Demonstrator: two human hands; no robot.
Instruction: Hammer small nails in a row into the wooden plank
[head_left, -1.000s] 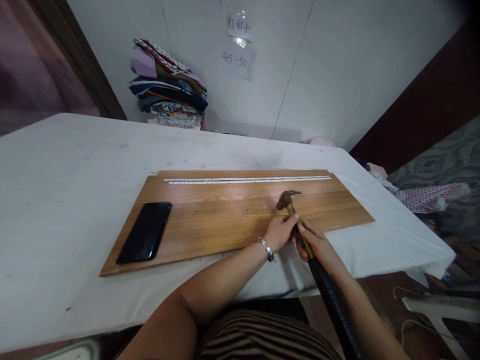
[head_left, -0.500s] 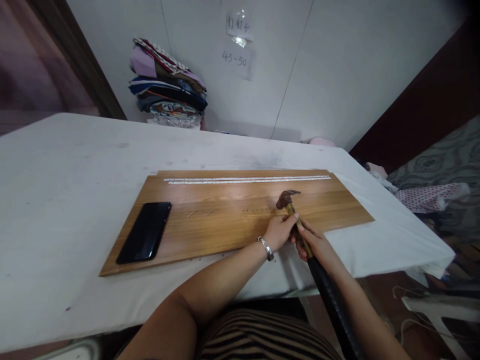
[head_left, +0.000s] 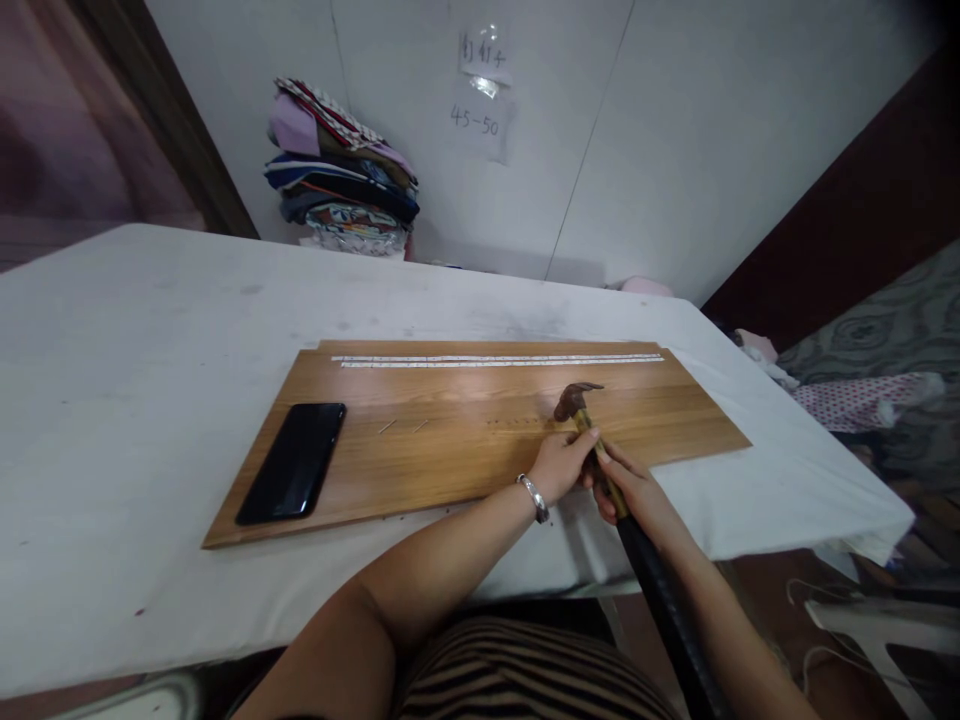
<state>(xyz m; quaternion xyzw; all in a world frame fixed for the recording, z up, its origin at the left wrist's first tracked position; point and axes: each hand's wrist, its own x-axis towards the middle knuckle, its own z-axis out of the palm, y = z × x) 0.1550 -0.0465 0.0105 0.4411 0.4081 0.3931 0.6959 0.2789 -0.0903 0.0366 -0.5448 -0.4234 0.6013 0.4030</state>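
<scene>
Head view: left hand [head_left: 556, 464], right hand [head_left: 635, 492] both gripping hammer [head_left: 651, 565], fingers curled round it; even pressure should be steadying it.

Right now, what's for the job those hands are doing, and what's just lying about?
Probably for the job:
hammer, right hand gripping it, left hand touching it
wooden board
two loose nails on it
white strips, perhaps

Probably just lying about:
phone, on the board's left end
folded cloths, in a pile
</scene>
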